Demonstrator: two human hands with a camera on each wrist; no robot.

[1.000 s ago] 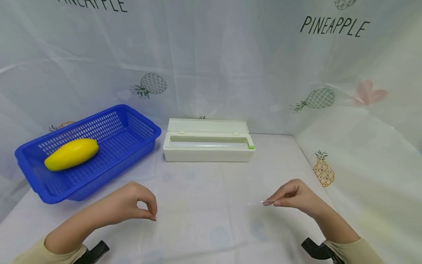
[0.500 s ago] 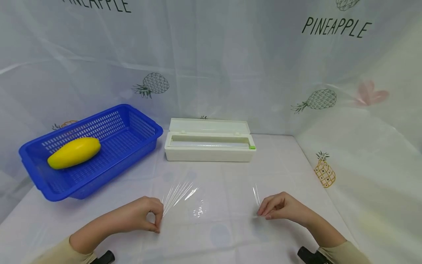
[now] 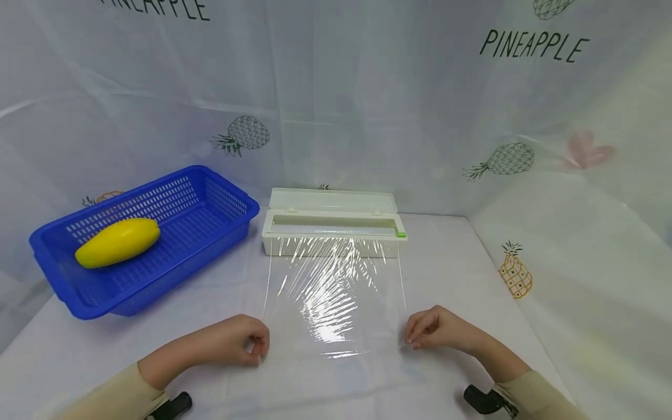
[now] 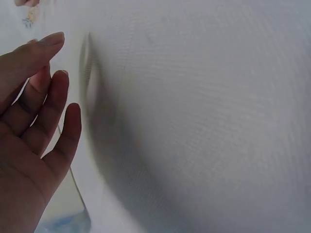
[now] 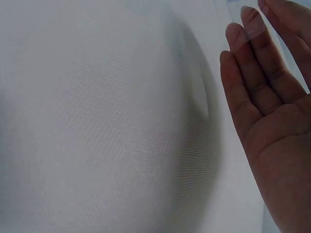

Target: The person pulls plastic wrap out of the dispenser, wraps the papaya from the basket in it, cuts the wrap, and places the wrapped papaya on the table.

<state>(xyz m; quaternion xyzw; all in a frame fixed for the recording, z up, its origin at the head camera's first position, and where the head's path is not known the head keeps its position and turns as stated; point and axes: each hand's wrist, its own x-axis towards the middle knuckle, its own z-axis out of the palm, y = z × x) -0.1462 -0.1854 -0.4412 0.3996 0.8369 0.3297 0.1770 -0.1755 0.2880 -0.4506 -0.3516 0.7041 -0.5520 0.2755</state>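
A clear sheet of cling film [image 3: 333, 294] stretches from the white dispenser box [image 3: 333, 249] toward me, low over the table. My left hand [image 3: 258, 349] pinches its near left corner. My right hand [image 3: 409, 338] pinches the near right corner. The box lid stands open at the back, with a green cutter tab [image 3: 401, 234] at its right end. In the left wrist view, the left fingers [image 4: 51, 111] lie over white cloth beside a film edge. In the right wrist view, film covers the right fingertips [image 5: 252, 29].
A blue slotted basket [image 3: 231, 198] sits at the left and holds a yellow oblong fruit [image 3: 118, 242]. White pineapple-print cloth [image 3: 472, 256] covers the table and hangs behind and to the right. Black wrist-camera mounts [image 3: 480, 400] show near the bottom edge.
Both hands have drawn back toward me and lower. The film, barely visible a second ago, now lies pulled out as a wide glinting sheet from the dispenser.
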